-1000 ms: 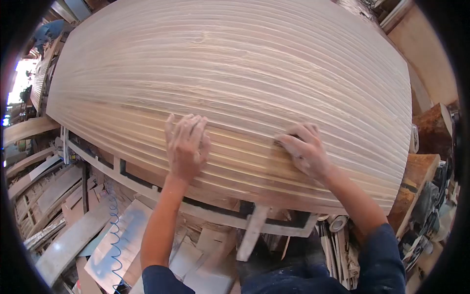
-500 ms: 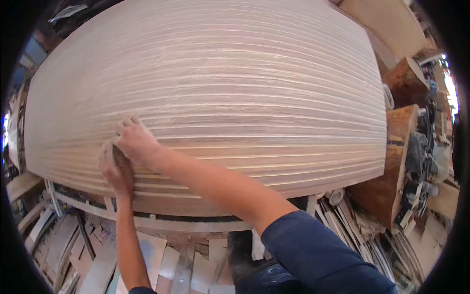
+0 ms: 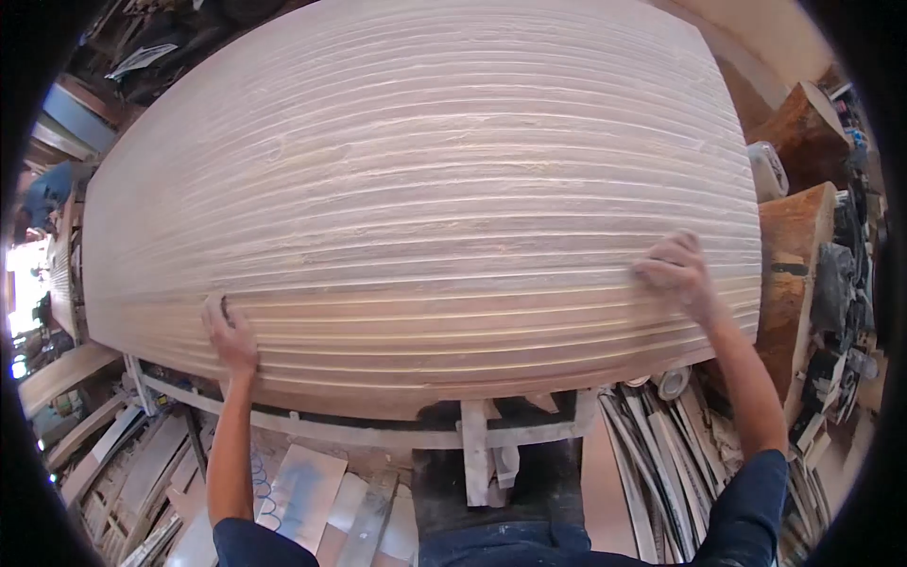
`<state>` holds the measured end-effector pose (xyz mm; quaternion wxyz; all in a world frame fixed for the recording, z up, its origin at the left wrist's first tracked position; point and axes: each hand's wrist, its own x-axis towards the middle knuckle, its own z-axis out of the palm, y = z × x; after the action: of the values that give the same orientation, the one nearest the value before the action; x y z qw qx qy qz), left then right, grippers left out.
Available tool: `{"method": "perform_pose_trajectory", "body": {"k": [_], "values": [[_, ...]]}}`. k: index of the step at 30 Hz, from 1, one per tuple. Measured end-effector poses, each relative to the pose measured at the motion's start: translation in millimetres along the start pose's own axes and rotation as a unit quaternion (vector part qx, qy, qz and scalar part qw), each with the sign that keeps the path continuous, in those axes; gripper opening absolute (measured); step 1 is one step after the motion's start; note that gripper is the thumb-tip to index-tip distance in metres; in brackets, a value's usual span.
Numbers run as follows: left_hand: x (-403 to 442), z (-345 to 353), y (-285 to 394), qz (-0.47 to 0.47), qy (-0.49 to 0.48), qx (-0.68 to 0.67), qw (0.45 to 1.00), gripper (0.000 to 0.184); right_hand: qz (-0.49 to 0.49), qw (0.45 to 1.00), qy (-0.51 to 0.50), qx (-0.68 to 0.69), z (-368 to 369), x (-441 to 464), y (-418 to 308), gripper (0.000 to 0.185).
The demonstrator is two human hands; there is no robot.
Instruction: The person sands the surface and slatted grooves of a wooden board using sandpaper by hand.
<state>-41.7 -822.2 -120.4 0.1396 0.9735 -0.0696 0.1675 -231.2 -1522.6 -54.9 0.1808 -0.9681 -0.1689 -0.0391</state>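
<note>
A large wooden panel (image 3: 453, 198) with many parallel grooves fills most of the view, coated in pale dust. On its near left part rests my left hand (image 3: 231, 335), fingers curled, with a small dark bit showing at the fingertips that I cannot identify. My right hand (image 3: 678, 274) is over the panel's right part, dusty and slightly blurred. Its fingers are bent together, and whatever they may hold is hidden beneath them. The two hands are far apart.
A pale frame rail (image 3: 359, 435) runs under the panel's near edge. Long thin strips (image 3: 652, 463) lean at the lower right, and boards (image 3: 307, 487) lie on the floor at the lower left. Thick wood slabs (image 3: 789, 274) stand at the right.
My right hand has moved from beside the left hand far across the panel to the right. My left hand stays near the same spot. The view has shifted slightly.
</note>
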Motion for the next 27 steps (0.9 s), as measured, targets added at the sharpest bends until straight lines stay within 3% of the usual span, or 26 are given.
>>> {"method": "perform_pose_trajectory", "body": {"k": [5,12,14,16,20,21,23,26,27], "values": [[-0.2,-1.1,4.7,0.010,0.000,0.048,0.999,0.032,-0.012,0.998,0.044,0.038,21.4,24.6,-21.3,0.025],[11.0,-10.6,15.1,0.024,0.000,-0.047,0.999,0.027,-0.058,0.991,0.022,0.117,112.0,174.2,-167.2,0.031],[8.4,-18.3,11.4,0.023,-0.024,-0.139,0.990,0.031,-0.069,0.990,-0.001,0.126,141.5,220.7,-219.8,0.035],[5.3,-21.5,5.2,-0.048,-0.013,-0.292,0.955,0.037,-0.088,0.983,-0.013,0.163,171.6,280.4,-277.6,0.038],[-1.8,-33.4,-4.0,-0.105,0.090,-0.353,0.926,0.041,-0.128,0.982,-0.016,0.136,240.1,395.5,-395.0,0.040],[-3.0,-38.7,-13.7,-0.135,0.121,-0.395,0.901,0.041,-0.126,0.985,-0.026,0.118,255.4,423.8,-427.1,0.042],[-3.4,-56.8,-51.3,-0.151,0.127,-0.380,0.904,0.041,-0.149,0.979,-0.058,0.126,296.2,484.9,-486.7,0.049],[8.9,-77.9,-127.9,-0.146,0.148,-0.303,0.930,0.042,-0.193,0.981,0.014,0.029,371.6,560.9,-568.2,0.041],[16.2,-80.3,-154.3,-0.139,0.162,-0.280,0.936,0.043,-0.176,0.983,-0.048,0.031,363.9,584.8,-597.8,0.040]]}}
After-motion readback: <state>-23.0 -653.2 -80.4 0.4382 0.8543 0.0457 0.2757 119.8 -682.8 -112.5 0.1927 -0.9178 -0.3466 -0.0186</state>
